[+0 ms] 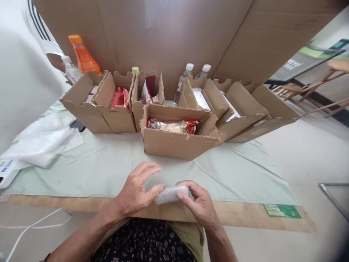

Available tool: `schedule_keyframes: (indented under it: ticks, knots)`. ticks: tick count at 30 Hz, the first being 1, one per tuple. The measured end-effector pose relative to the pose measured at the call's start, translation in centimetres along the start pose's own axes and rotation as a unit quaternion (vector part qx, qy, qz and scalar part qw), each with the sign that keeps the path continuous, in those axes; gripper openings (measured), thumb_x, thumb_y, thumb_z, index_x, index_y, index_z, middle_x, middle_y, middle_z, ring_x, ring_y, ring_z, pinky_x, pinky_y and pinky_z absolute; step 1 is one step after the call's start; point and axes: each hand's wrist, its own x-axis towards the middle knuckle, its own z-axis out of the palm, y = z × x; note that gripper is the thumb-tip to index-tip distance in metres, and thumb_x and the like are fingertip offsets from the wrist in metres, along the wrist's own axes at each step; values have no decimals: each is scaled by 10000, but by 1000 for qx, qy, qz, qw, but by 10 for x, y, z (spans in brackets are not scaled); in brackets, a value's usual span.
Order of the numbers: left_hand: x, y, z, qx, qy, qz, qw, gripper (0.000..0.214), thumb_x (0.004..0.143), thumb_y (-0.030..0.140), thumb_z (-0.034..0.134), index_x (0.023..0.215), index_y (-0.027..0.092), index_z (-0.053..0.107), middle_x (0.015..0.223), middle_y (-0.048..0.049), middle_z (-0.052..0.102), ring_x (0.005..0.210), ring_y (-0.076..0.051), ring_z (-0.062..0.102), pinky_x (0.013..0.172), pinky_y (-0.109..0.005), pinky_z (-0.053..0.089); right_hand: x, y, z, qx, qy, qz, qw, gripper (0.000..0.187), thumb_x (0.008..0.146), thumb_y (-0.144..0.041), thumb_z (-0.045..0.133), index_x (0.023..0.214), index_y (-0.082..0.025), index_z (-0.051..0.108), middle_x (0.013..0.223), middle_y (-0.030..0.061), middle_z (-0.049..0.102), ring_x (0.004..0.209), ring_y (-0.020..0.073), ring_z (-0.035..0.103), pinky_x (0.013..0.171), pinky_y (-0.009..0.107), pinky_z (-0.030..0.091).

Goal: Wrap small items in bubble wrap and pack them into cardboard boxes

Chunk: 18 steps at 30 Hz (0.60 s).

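Observation:
A small roll of bubble wrap (170,194) lies across my fingers at the table's front edge; whether anything is inside it cannot be made out. My right hand (200,203) grips its right end between thumb and fingers. My left hand (139,187) is open, its fingers lifted and slightly blurred, the thumb at the roll's left end. Just beyond both hands stands a cardboard box (174,143) holding a clear and red snack packet (174,126).
Behind are several open cardboard boxes (122,118), an orange bottle (84,56) and clear bottles (183,82) before a tall cardboard panel (169,32). Bubble wrap sheets (46,138) lie on the left of the pale green cloth (109,163). A person's sleeve (43,27) shows at upper left.

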Motion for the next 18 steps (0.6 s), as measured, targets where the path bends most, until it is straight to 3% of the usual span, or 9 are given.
schedule_keyframes:
  ticks: [2,5,7,11,15,18]
  knots:
    - [26,-1,-11,115,105,81,984,410,933,249,675,1329,164,609,1376,-176,637,1349,-308,575,1114,-467,476,2,3,-10,-12,28,-3,1000,173,883,-395,710,914,-227,733,817,17,740,743,173,688,680,251,541]
    - [62,-5,-21,248,166,121,947,498,893,184,706,1371,171,568,1489,-200,558,1499,-385,423,1198,-589,375,2,5,-22,-47,52,-9,997,177,869,-389,717,948,-232,738,816,14,745,713,172,694,648,247,547]
    - [77,-9,-21,280,178,115,936,436,877,144,701,1298,179,598,1453,-189,584,1475,-401,453,1191,-629,369,1,5,-28,-80,64,-15,995,178,860,-380,722,961,-235,747,832,17,757,708,174,703,646,246,557]
    - [83,-13,-15,219,264,127,931,408,825,79,706,1200,188,590,1094,-91,685,1200,-312,655,1128,-597,460,1,4,-46,-114,67,-30,991,155,860,-360,734,958,-245,766,860,22,780,710,174,730,648,233,576]
    - [75,-11,-14,208,246,142,936,354,782,54,689,1089,222,632,1015,-51,654,1186,-303,638,1141,-609,446,3,1,-72,-76,58,-58,994,142,878,-342,751,988,-254,767,851,29,785,710,181,750,632,225,595]
    - [71,-11,-15,180,211,149,949,261,744,60,646,948,222,649,1119,-78,647,1305,-356,572,1149,-640,427,-1,-6,-96,-31,33,-93,995,140,913,-326,730,1043,-277,751,871,42,786,744,203,767,641,246,617]
